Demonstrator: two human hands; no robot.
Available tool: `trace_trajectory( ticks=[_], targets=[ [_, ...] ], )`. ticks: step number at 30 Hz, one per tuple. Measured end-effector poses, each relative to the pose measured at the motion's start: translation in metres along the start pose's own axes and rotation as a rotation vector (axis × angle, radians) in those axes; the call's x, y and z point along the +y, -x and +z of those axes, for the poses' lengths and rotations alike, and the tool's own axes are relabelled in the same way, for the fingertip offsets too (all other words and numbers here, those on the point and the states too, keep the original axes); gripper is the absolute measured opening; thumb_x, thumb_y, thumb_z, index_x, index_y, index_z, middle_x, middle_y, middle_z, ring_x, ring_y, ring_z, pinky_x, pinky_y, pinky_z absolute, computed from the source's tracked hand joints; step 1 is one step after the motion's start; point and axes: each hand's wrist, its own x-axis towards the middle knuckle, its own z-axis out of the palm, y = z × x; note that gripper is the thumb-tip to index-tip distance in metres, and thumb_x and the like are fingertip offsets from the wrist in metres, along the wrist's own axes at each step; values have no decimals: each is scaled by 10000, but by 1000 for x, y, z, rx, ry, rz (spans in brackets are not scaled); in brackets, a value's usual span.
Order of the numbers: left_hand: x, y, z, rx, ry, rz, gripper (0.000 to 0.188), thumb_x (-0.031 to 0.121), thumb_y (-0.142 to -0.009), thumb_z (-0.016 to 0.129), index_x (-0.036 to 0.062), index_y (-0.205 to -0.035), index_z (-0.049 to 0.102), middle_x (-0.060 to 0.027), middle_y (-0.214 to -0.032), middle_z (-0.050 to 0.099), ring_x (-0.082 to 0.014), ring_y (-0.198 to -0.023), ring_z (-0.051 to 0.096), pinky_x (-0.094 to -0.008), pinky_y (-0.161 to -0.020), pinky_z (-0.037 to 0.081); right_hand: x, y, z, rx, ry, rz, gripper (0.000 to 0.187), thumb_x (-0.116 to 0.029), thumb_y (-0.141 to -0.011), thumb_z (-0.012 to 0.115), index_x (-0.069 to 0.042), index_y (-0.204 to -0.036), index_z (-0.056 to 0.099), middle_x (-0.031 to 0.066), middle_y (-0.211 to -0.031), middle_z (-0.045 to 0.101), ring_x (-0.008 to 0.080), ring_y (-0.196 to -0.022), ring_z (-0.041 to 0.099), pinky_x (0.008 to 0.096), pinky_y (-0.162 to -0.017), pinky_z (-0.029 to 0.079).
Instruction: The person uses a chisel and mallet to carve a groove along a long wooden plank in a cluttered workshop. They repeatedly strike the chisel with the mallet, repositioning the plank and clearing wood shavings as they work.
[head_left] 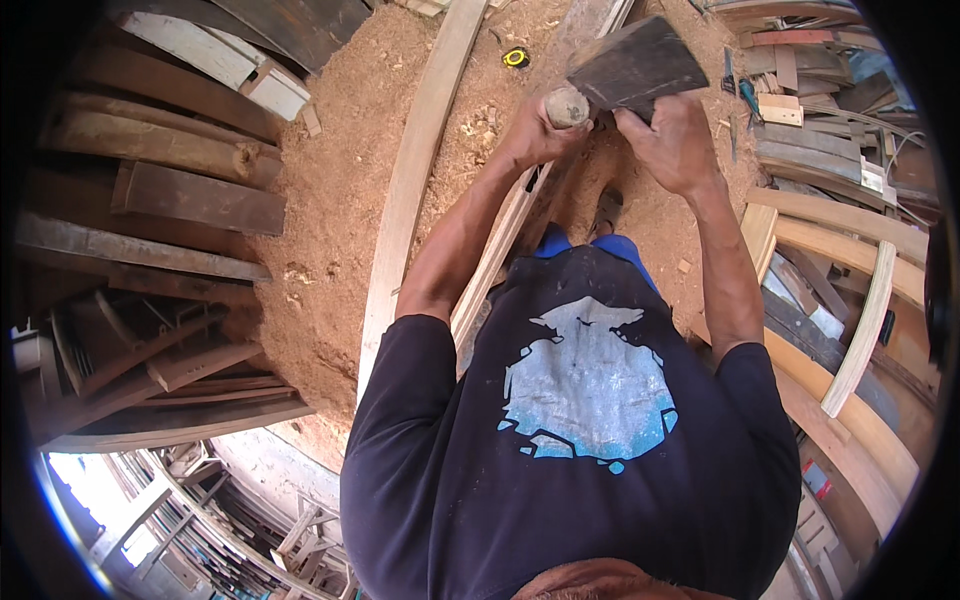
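My left hand (538, 138) is closed around an upright chisel handle (567, 106), whose round, pale wooden end faces up. The chisel's blade is hidden below my fist. In my right hand (678, 145) is the handle of a mallet with a dark, blocky wooden head (640, 65). The mallet head is just right of the chisel handle and overlaps its edge in view; I cannot tell whether they touch. Beneath my hands runs a long wooden piece (497, 245), with a dark slot showing in it near my left wrist.
A pale plank (410, 190) lies lengthwise at my left. Shavings and sawdust (325, 165) cover the floor, with a yellow-and-black tape measure (516, 58) ahead. Dark boards (200, 195) are stacked at left. At right are a teal-handled tool (748, 94) and more timber (850, 230).
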Motion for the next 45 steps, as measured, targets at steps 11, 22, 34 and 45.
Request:
trace_trajectory(
  ticks=[11, 22, 34, 45],
  targets=[
    [10, -8, -6, 47, -95, -2, 275, 151, -833, 844, 51, -991, 642, 13, -850, 654, -85, -794, 597, -277, -727, 529, -22, 6, -30, 164, -401, 54, 215, -129, -861, 699, -3, -1033, 726, 168, -915, 749, 303, -815, 726, 375, -751, 544],
    [8, -6, -7, 60, -95, -1, 259, 143, -839, 835, 54, -957, 623, 8, -819, 630, -94, -775, 594, -278, -711, 517, -21, 10, -29, 151, -433, 54, 207, -121, -865, 697, -11, -1037, 734, 162, -943, 758, 289, -833, 732, 376, -761, 548],
    [19, 4, -1, 1, 38, 55, 293, 142, -828, 840, 62, -1026, 640, 5, -897, 678, -104, -840, 624, -286, -772, 532, 3, 2, 16, -257, 281, 44, 466, -412, -910, 671, 37, -795, 718, 250, -865, 697, 381, -909, 710, 490, -792, 564],
    [-1, 4, -1, 12, -6, -80, 391, 105, -840, 838, 58, -1166, 627, 4, -1024, 715, -87, -922, 653, -277, -843, 551, 23, -6, 24, -205, 275, 17, 413, -364, -887, 692, 44, -821, 712, 280, -899, 700, 414, -899, 704, 477, -824, 568]
  ],
)
